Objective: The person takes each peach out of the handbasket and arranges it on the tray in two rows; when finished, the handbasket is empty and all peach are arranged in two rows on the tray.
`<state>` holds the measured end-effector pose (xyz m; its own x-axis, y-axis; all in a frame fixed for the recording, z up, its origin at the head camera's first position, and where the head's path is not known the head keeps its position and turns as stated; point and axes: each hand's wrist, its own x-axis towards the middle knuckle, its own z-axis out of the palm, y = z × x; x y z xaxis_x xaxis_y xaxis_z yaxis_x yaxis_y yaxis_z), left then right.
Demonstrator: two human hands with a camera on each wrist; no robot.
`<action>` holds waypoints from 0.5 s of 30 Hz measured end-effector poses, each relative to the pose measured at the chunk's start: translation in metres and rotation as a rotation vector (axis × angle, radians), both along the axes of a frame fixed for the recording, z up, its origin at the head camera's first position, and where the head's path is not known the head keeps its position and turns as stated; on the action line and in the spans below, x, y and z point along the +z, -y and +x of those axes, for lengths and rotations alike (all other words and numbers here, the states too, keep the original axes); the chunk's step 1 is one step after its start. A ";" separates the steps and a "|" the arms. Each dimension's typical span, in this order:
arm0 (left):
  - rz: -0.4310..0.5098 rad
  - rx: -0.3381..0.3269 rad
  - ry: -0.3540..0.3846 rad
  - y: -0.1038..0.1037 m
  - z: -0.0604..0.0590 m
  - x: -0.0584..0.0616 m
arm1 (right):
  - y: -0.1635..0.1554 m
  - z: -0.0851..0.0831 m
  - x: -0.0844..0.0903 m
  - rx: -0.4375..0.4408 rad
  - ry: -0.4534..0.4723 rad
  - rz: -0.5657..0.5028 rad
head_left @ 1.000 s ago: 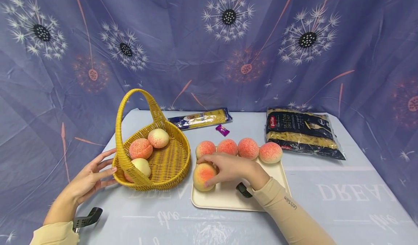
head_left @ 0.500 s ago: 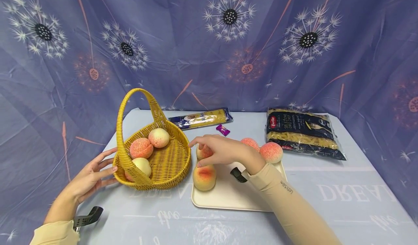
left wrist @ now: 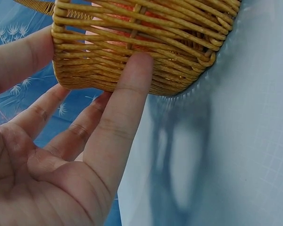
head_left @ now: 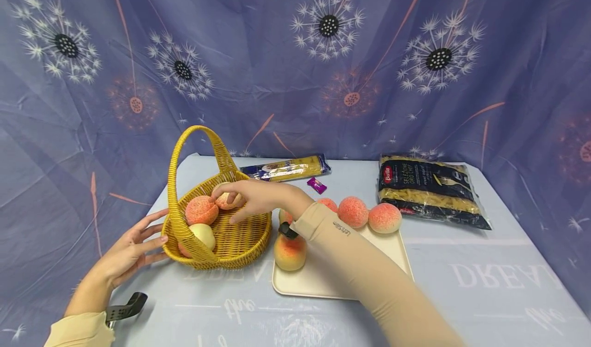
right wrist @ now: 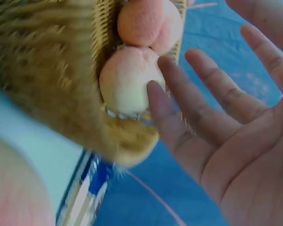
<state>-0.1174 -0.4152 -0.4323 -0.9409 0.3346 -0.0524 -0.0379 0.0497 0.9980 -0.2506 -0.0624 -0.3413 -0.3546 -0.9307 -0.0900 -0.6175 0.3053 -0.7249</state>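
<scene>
Now the right hand [head_left: 251,199] has crossed from the cream rectangular tray [head_left: 397,249] into the yellow woven wicker basket [head_left: 240,234], fingers spread, touching a pale pink peach [head_left: 227,201] there. Its left hand [head_left: 131,252], fingers straight, steadies the basket wall.

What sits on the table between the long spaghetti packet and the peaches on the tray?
A small purple wrapped candy lies there, between the spaghetti packet and the peaches on the tray, seen in the head view.
</scene>
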 end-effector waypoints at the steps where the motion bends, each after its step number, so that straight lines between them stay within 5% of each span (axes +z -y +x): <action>1: -0.002 0.000 -0.002 0.000 0.000 0.000 | 0.007 -0.001 -0.002 0.013 -0.004 0.000; 15: -0.006 0.018 0.014 0.001 -0.002 -0.002 | 0.061 0.004 -0.013 0.080 -0.015 0.208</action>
